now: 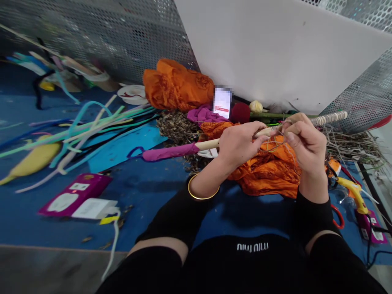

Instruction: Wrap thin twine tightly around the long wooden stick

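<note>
My left hand [237, 143] is closed around a pale wooden stick [207, 144] held level in front of me. The stick's left end has a magenta wrapping [171, 152] and a dark blue loop [135, 152] at its tip. Beyond my right hand [307, 141], the stick's other end is wound with light cord [332, 117]. My right fingers are pinched together beside the stick, with thin thread [292, 154] trailing below them. Crumpled orange cloth [269, 175] lies beneath both hands.
Coloured pipe cleaners [88, 130] spread over the blue table at left, near a purple power strip [76, 196]. A lit phone [222, 102] leans before a white board [275, 49]. At right lie a yellow glue gun [353, 190] and dry twigs [358, 147].
</note>
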The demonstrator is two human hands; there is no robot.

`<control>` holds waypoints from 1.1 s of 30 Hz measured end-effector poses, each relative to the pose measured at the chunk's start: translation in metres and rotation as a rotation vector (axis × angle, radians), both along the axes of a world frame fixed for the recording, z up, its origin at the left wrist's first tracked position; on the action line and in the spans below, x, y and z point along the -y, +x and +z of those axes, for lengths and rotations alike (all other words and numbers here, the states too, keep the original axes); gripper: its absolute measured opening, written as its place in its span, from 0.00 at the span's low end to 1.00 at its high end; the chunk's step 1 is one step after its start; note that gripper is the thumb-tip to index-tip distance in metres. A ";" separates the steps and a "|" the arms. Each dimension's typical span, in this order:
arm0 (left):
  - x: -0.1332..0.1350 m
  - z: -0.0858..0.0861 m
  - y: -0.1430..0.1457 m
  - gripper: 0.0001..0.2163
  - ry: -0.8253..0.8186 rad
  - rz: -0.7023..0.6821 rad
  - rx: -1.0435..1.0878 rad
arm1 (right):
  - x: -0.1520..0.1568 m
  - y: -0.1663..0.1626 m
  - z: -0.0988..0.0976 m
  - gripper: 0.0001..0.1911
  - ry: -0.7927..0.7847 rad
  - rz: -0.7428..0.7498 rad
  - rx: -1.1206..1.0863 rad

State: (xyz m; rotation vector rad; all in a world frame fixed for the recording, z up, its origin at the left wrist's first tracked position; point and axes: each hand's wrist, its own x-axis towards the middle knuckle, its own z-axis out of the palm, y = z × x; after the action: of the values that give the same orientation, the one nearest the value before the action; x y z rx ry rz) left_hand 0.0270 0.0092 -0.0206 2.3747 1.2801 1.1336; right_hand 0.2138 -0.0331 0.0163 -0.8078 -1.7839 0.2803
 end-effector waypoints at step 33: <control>-0.001 0.004 -0.010 0.16 0.386 -0.032 -0.248 | 0.002 0.021 0.012 0.17 -0.282 -0.017 -0.460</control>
State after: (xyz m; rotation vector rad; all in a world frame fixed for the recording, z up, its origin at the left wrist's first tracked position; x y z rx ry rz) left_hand 0.0165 0.0102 -0.0167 2.8837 1.1735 1.1984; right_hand 0.2344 -0.0352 0.0283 -0.8726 -1.3201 0.6619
